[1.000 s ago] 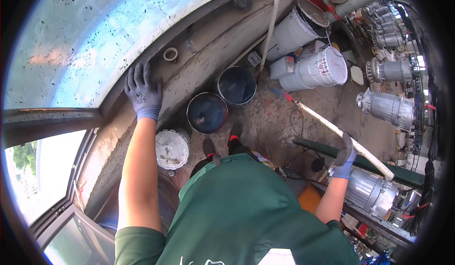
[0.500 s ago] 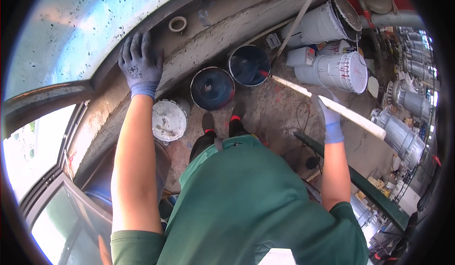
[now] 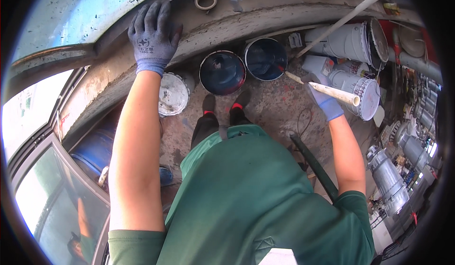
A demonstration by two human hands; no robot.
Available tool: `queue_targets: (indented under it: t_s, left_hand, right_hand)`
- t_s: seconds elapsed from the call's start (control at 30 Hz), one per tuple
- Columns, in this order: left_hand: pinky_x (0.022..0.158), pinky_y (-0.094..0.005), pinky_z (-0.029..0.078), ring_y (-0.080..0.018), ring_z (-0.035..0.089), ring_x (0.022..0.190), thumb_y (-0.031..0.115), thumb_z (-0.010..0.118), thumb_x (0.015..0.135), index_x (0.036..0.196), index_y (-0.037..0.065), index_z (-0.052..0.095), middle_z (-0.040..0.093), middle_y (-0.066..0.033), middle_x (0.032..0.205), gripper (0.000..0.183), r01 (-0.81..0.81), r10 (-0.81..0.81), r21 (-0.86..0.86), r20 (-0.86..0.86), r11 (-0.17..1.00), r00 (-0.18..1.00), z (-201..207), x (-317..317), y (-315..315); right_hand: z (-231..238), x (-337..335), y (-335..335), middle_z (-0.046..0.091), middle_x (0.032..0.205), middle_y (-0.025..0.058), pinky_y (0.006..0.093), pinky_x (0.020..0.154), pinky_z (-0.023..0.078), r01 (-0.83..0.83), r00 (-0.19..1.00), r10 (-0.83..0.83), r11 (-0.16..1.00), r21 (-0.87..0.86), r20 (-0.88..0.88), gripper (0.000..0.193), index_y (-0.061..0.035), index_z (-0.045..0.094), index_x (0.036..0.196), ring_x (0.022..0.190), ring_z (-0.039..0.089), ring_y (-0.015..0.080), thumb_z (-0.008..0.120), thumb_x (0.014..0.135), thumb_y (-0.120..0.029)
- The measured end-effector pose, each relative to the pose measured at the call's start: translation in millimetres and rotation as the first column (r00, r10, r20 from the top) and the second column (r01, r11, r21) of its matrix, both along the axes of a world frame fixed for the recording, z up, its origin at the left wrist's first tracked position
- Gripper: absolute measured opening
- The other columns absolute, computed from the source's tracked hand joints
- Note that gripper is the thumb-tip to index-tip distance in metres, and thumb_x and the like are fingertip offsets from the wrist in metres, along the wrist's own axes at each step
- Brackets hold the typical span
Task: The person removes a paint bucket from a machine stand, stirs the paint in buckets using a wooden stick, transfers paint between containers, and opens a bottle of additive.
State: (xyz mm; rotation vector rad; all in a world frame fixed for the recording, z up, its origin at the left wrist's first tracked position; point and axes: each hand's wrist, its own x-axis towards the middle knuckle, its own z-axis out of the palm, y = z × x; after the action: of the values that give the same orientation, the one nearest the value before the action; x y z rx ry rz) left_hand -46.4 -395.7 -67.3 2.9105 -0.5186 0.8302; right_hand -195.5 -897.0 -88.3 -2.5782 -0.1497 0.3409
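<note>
And there was the right hand [image 3: 320,94], gloved in grey-blue, closed round a pale pole [image 3: 340,93], the fingers wrapped about its shaft! The pole slanted across the floor [image 3: 272,105], its hollow butt out beyond the hand on the right, its reddish far end just over the rim of the farther dark bucket [image 3: 256,51]; whether that tip touched anything inside, you could not tell. Over on the other side, the left hand [image 3: 154,42], gloved to match, gripped nothing: it lay palm-down at the ledge [image 3: 222,13], fingers a little apart, thumb out to the side. Near it on that ledge sat a tape roll [image 3: 205,1]. Below, what a row: the nearer dark bucket [image 3: 210,66] stood right beside its neighbour, and a white-topped bucket [image 3: 171,94] held the left end. Two shoes [image 3: 243,98] with red showing above them were planted close behind the dark pair. Out right, grey-white pails [image 3: 343,42] lay tilted, with silvery metal machines [image 3: 389,179] nearer the edge.
</note>
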Motion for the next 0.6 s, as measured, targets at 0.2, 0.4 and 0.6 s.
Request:
queue_targets:
  t_s: [0.2,0.4,0.6]
  left_hand:
    - [0.111,-0.0510,0.037,-0.0298,0.048,0.136,0.043,0.077,0.081,0.143,0.026,0.057,0.054,-0.0037,0.144,0.068,-0.001,0.001,-0.001,0.004,1.000,1.000,1.3,-0.6,-2.3]
    - [0.112,-0.0487,0.035,-0.0293,0.049,0.137,0.042,0.072,0.086,0.144,0.022,0.057,0.055,-0.0053,0.146,0.063,-0.016,0.016,0.013,0.000,1.000,1.000,3.8,-0.5,-6.1]
    - [0.112,-0.0493,0.035,-0.0301,0.049,0.136,0.041,0.071,0.088,0.147,0.022,0.054,0.054,-0.0056,0.147,0.064,-0.003,0.002,0.030,0.015,1.000,1.000,4.8,-2.5,-6.0]
  right_hand:
    - [-10.1,9.4,-16.1,0.071,0.089,0.0136,0.0392,0.075,0.055,0.088,0.993,-0.076,0.987,0.132,-0.092,0.013,-0.0052,0.072,0.093,0.085,0.069,0.0292,0.074,0.082,-0.013]
    - [-31.5,36.2,-10.7,0.070,0.085,0.0097,0.0314,0.070,0.053,0.184,0.960,-0.126,0.957,0.225,-0.249,0.019,-0.0023,0.072,0.097,0.077,0.066,0.0169,0.069,0.089,-0.019]
    - [-72.7,57.8,8.1,0.072,0.091,0.0067,0.0311,0.077,0.054,0.258,0.961,-0.194,0.889,0.378,-0.197,0.019,-0.0067,0.074,0.106,0.086,0.067,0.0163,0.071,0.089,-0.013]
